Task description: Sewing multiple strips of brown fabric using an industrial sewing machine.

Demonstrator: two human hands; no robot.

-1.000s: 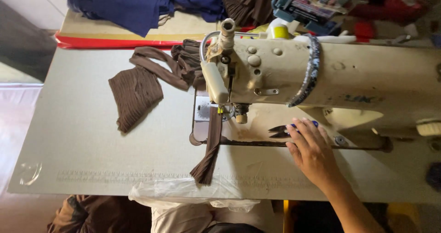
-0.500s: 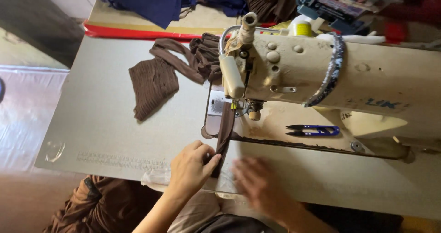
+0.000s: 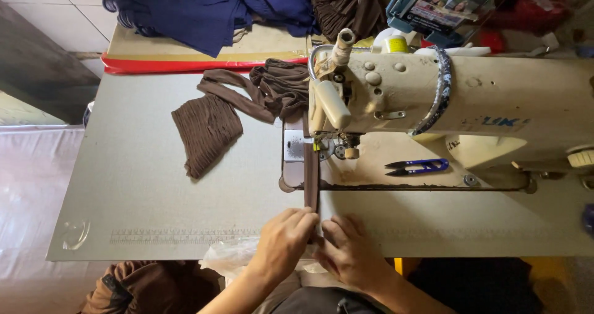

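brown fabric strip (image 3: 311,178), narrow and folded flat, runs straight down from under the presser foot of the cream sewing machine (image 3: 470,103) toward me and ends at the near edge of the grey worktop (image 3: 136,196), where both hands meet on it. i see my left hand (image 3: 283,243) with its fingers curled closed over the strip's near end from the left, and my right hand (image 3: 349,252) pressed against it from the right, fingers bent and pinching the same end; the two hands touch each other there. the strip looks dark chocolate, smooth, with crisp long edges. a ribbed brown cloth piece (image 3: 207,131) of the same colour lies well apart on the worktop's left, joined to a crumpled brown heap (image 3: 278,88) beside the machine head. blue-handled thread snips (image 3: 417,165) rest on the machine bed, right of the needle. behind the machine, a teal box with printed pictures (image 3: 433,1) stands tilted at the top edge, a yellow-and-white thread cone (image 3: 395,43) just below it. navy cloth (image 3: 210,8) is piled at the far left on a board with a red edge (image 3: 185,64).
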